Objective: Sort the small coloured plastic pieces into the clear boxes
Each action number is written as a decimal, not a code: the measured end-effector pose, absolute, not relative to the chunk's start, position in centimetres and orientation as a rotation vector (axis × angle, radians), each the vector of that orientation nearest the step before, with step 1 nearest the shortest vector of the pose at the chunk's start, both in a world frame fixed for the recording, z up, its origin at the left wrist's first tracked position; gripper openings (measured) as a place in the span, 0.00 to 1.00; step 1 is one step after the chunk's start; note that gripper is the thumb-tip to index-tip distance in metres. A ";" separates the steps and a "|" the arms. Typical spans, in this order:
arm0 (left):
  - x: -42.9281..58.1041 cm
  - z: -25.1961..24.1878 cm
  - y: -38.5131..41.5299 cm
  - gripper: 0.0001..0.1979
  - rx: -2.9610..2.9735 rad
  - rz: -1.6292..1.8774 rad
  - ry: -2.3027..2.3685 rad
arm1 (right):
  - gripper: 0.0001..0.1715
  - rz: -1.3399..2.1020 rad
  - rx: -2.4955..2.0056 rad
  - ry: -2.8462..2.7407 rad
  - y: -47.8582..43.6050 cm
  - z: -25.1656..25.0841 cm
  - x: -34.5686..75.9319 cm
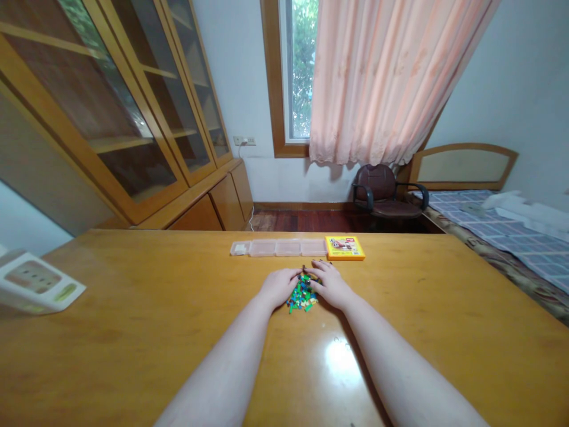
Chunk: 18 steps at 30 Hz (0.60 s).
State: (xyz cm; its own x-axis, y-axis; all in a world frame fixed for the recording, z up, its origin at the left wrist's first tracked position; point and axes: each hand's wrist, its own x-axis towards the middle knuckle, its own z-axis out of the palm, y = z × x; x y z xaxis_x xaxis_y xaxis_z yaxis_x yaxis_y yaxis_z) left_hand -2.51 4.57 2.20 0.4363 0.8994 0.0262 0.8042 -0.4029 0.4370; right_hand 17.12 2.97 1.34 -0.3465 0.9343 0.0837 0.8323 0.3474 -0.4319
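A pile of small green, blue, white and dark pieces (302, 296) lies on the wooden table between my hands. My left hand (281, 285) rests at the pile's left edge, its fingers together and pointing at the far side of the pile. At the right edge is my right hand (329, 283), fingers spread, with the thumb side over some pieces. Both sets of fingertips nearly meet behind the pile. Just beyond them stands a row of shallow clear trays (288, 248), and a yellow box (345, 248) sits at the row's right end.
The wooden table (155, 332) spans the foreground. A white plastic object (38, 283) is at its left edge. Past the table are a glass-door cabinet (128, 118), a dark red chair (384, 190) and a bed (502, 219).
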 end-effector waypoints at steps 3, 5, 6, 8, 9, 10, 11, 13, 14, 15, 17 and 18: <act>-2.4 2.1 4.6 0.18 2.318 0.388 1.451 | 0.26 0.446 -1.611 -2.302 3.0 1.3 17.1; -2.4 2.0 4.5 0.18 2.283 0.444 1.462 | 0.29 0.434 -1.653 -2.281 3.0 1.1 17.0; -2.4 2.0 4.5 0.17 2.257 0.474 1.472 | 0.30 0.431 -1.667 -2.271 3.0 1.0 17.0; -2.4 2.1 4.5 0.16 2.198 0.525 1.497 | 0.32 0.432 -1.682 -2.257 3.1 0.9 17.0; -2.5 2.1 4.6 0.15 2.172 0.544 1.508 | 0.33 0.436 -1.683 -2.256 3.1 0.9 17.0; -2.6 2.2 4.6 0.15 2.153 0.563 1.516 | 0.33 0.440 -1.680 -2.259 3.1 0.9 17.0; -2.7 2.3 4.5 0.15 2.145 0.584 1.519 | 0.33 0.441 -1.674 -2.266 3.0 1.0 17.0; -2.8 2.7 4.5 0.16 2.163 0.624 1.517 | 0.32 0.436 -1.659 -2.286 2.9 1.1 17.0; -2.9 2.9 4.4 0.16 2.188 0.625 1.513 | 0.32 0.434 -1.651 -2.299 2.9 1.2 17.0; -2.9 3.2 4.3 0.16 2.220 0.607 1.509 | 0.31 0.434 -1.644 -2.312 2.8 1.2 17.0; -2.9 3.6 4.0 0.16 2.279 0.515 1.515 | 0.32 0.440 -1.638 -2.336 2.7 1.3 17.0; -2.9 3.7 3.9 0.16 2.299 0.457 1.522 | 0.32 0.446 -1.635 -2.347 2.7 1.3 17.0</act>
